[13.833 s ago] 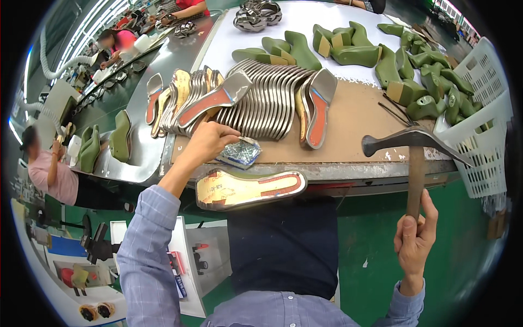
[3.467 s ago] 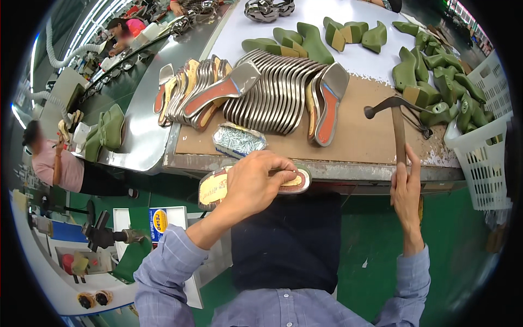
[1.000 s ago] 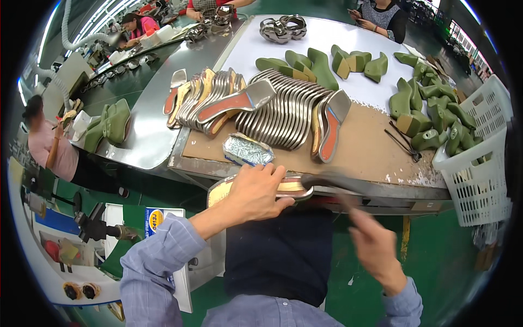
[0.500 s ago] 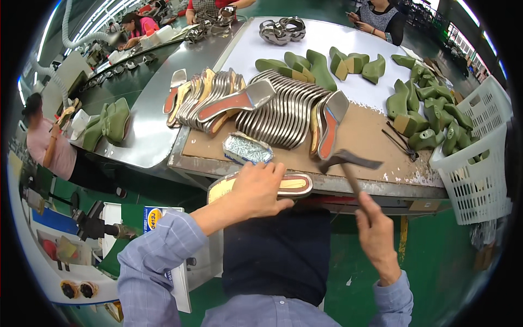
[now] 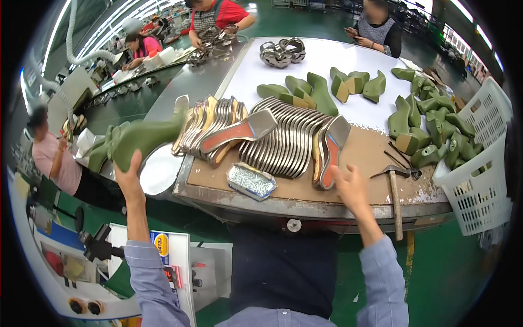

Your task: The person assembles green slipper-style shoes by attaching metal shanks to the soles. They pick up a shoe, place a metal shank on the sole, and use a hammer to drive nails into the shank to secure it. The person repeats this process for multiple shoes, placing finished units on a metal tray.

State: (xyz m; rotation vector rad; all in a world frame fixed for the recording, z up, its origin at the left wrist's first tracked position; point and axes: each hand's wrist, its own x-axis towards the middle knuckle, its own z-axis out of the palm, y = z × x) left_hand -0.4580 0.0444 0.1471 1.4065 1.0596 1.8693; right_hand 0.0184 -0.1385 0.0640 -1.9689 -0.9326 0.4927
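Observation:
A green shoe last [image 5: 150, 133] lies over the left metal part of the bench, with my left hand [image 5: 128, 177] gripping its near end, thumb on top. My right hand [image 5: 353, 188] reaches over the front of the board, fingers apart, their tips at or very close to a red-faced insole [image 5: 330, 158]. That insole stands at the right end of a long row of curved metallic insoles [image 5: 283, 139]. Another red-faced insole [image 5: 234, 135] lies across the row. A hammer [image 5: 396, 201] rests on the board, its wooden handle sticking out past the front edge.
A carton of nails [image 5: 251, 181] sits before the insoles. Several green lasts [image 5: 436, 117] pile up at right beside a white plastic basket [image 5: 473, 169]; more stand at the back. Dark tools [image 5: 402, 155] lie near the hammer. Co-workers [image 5: 220, 19] are around the benches.
My right hand has let go of the hammer, now on the board. My left hand has moved from the insole-covered piece at the front edge to a green last at the left.

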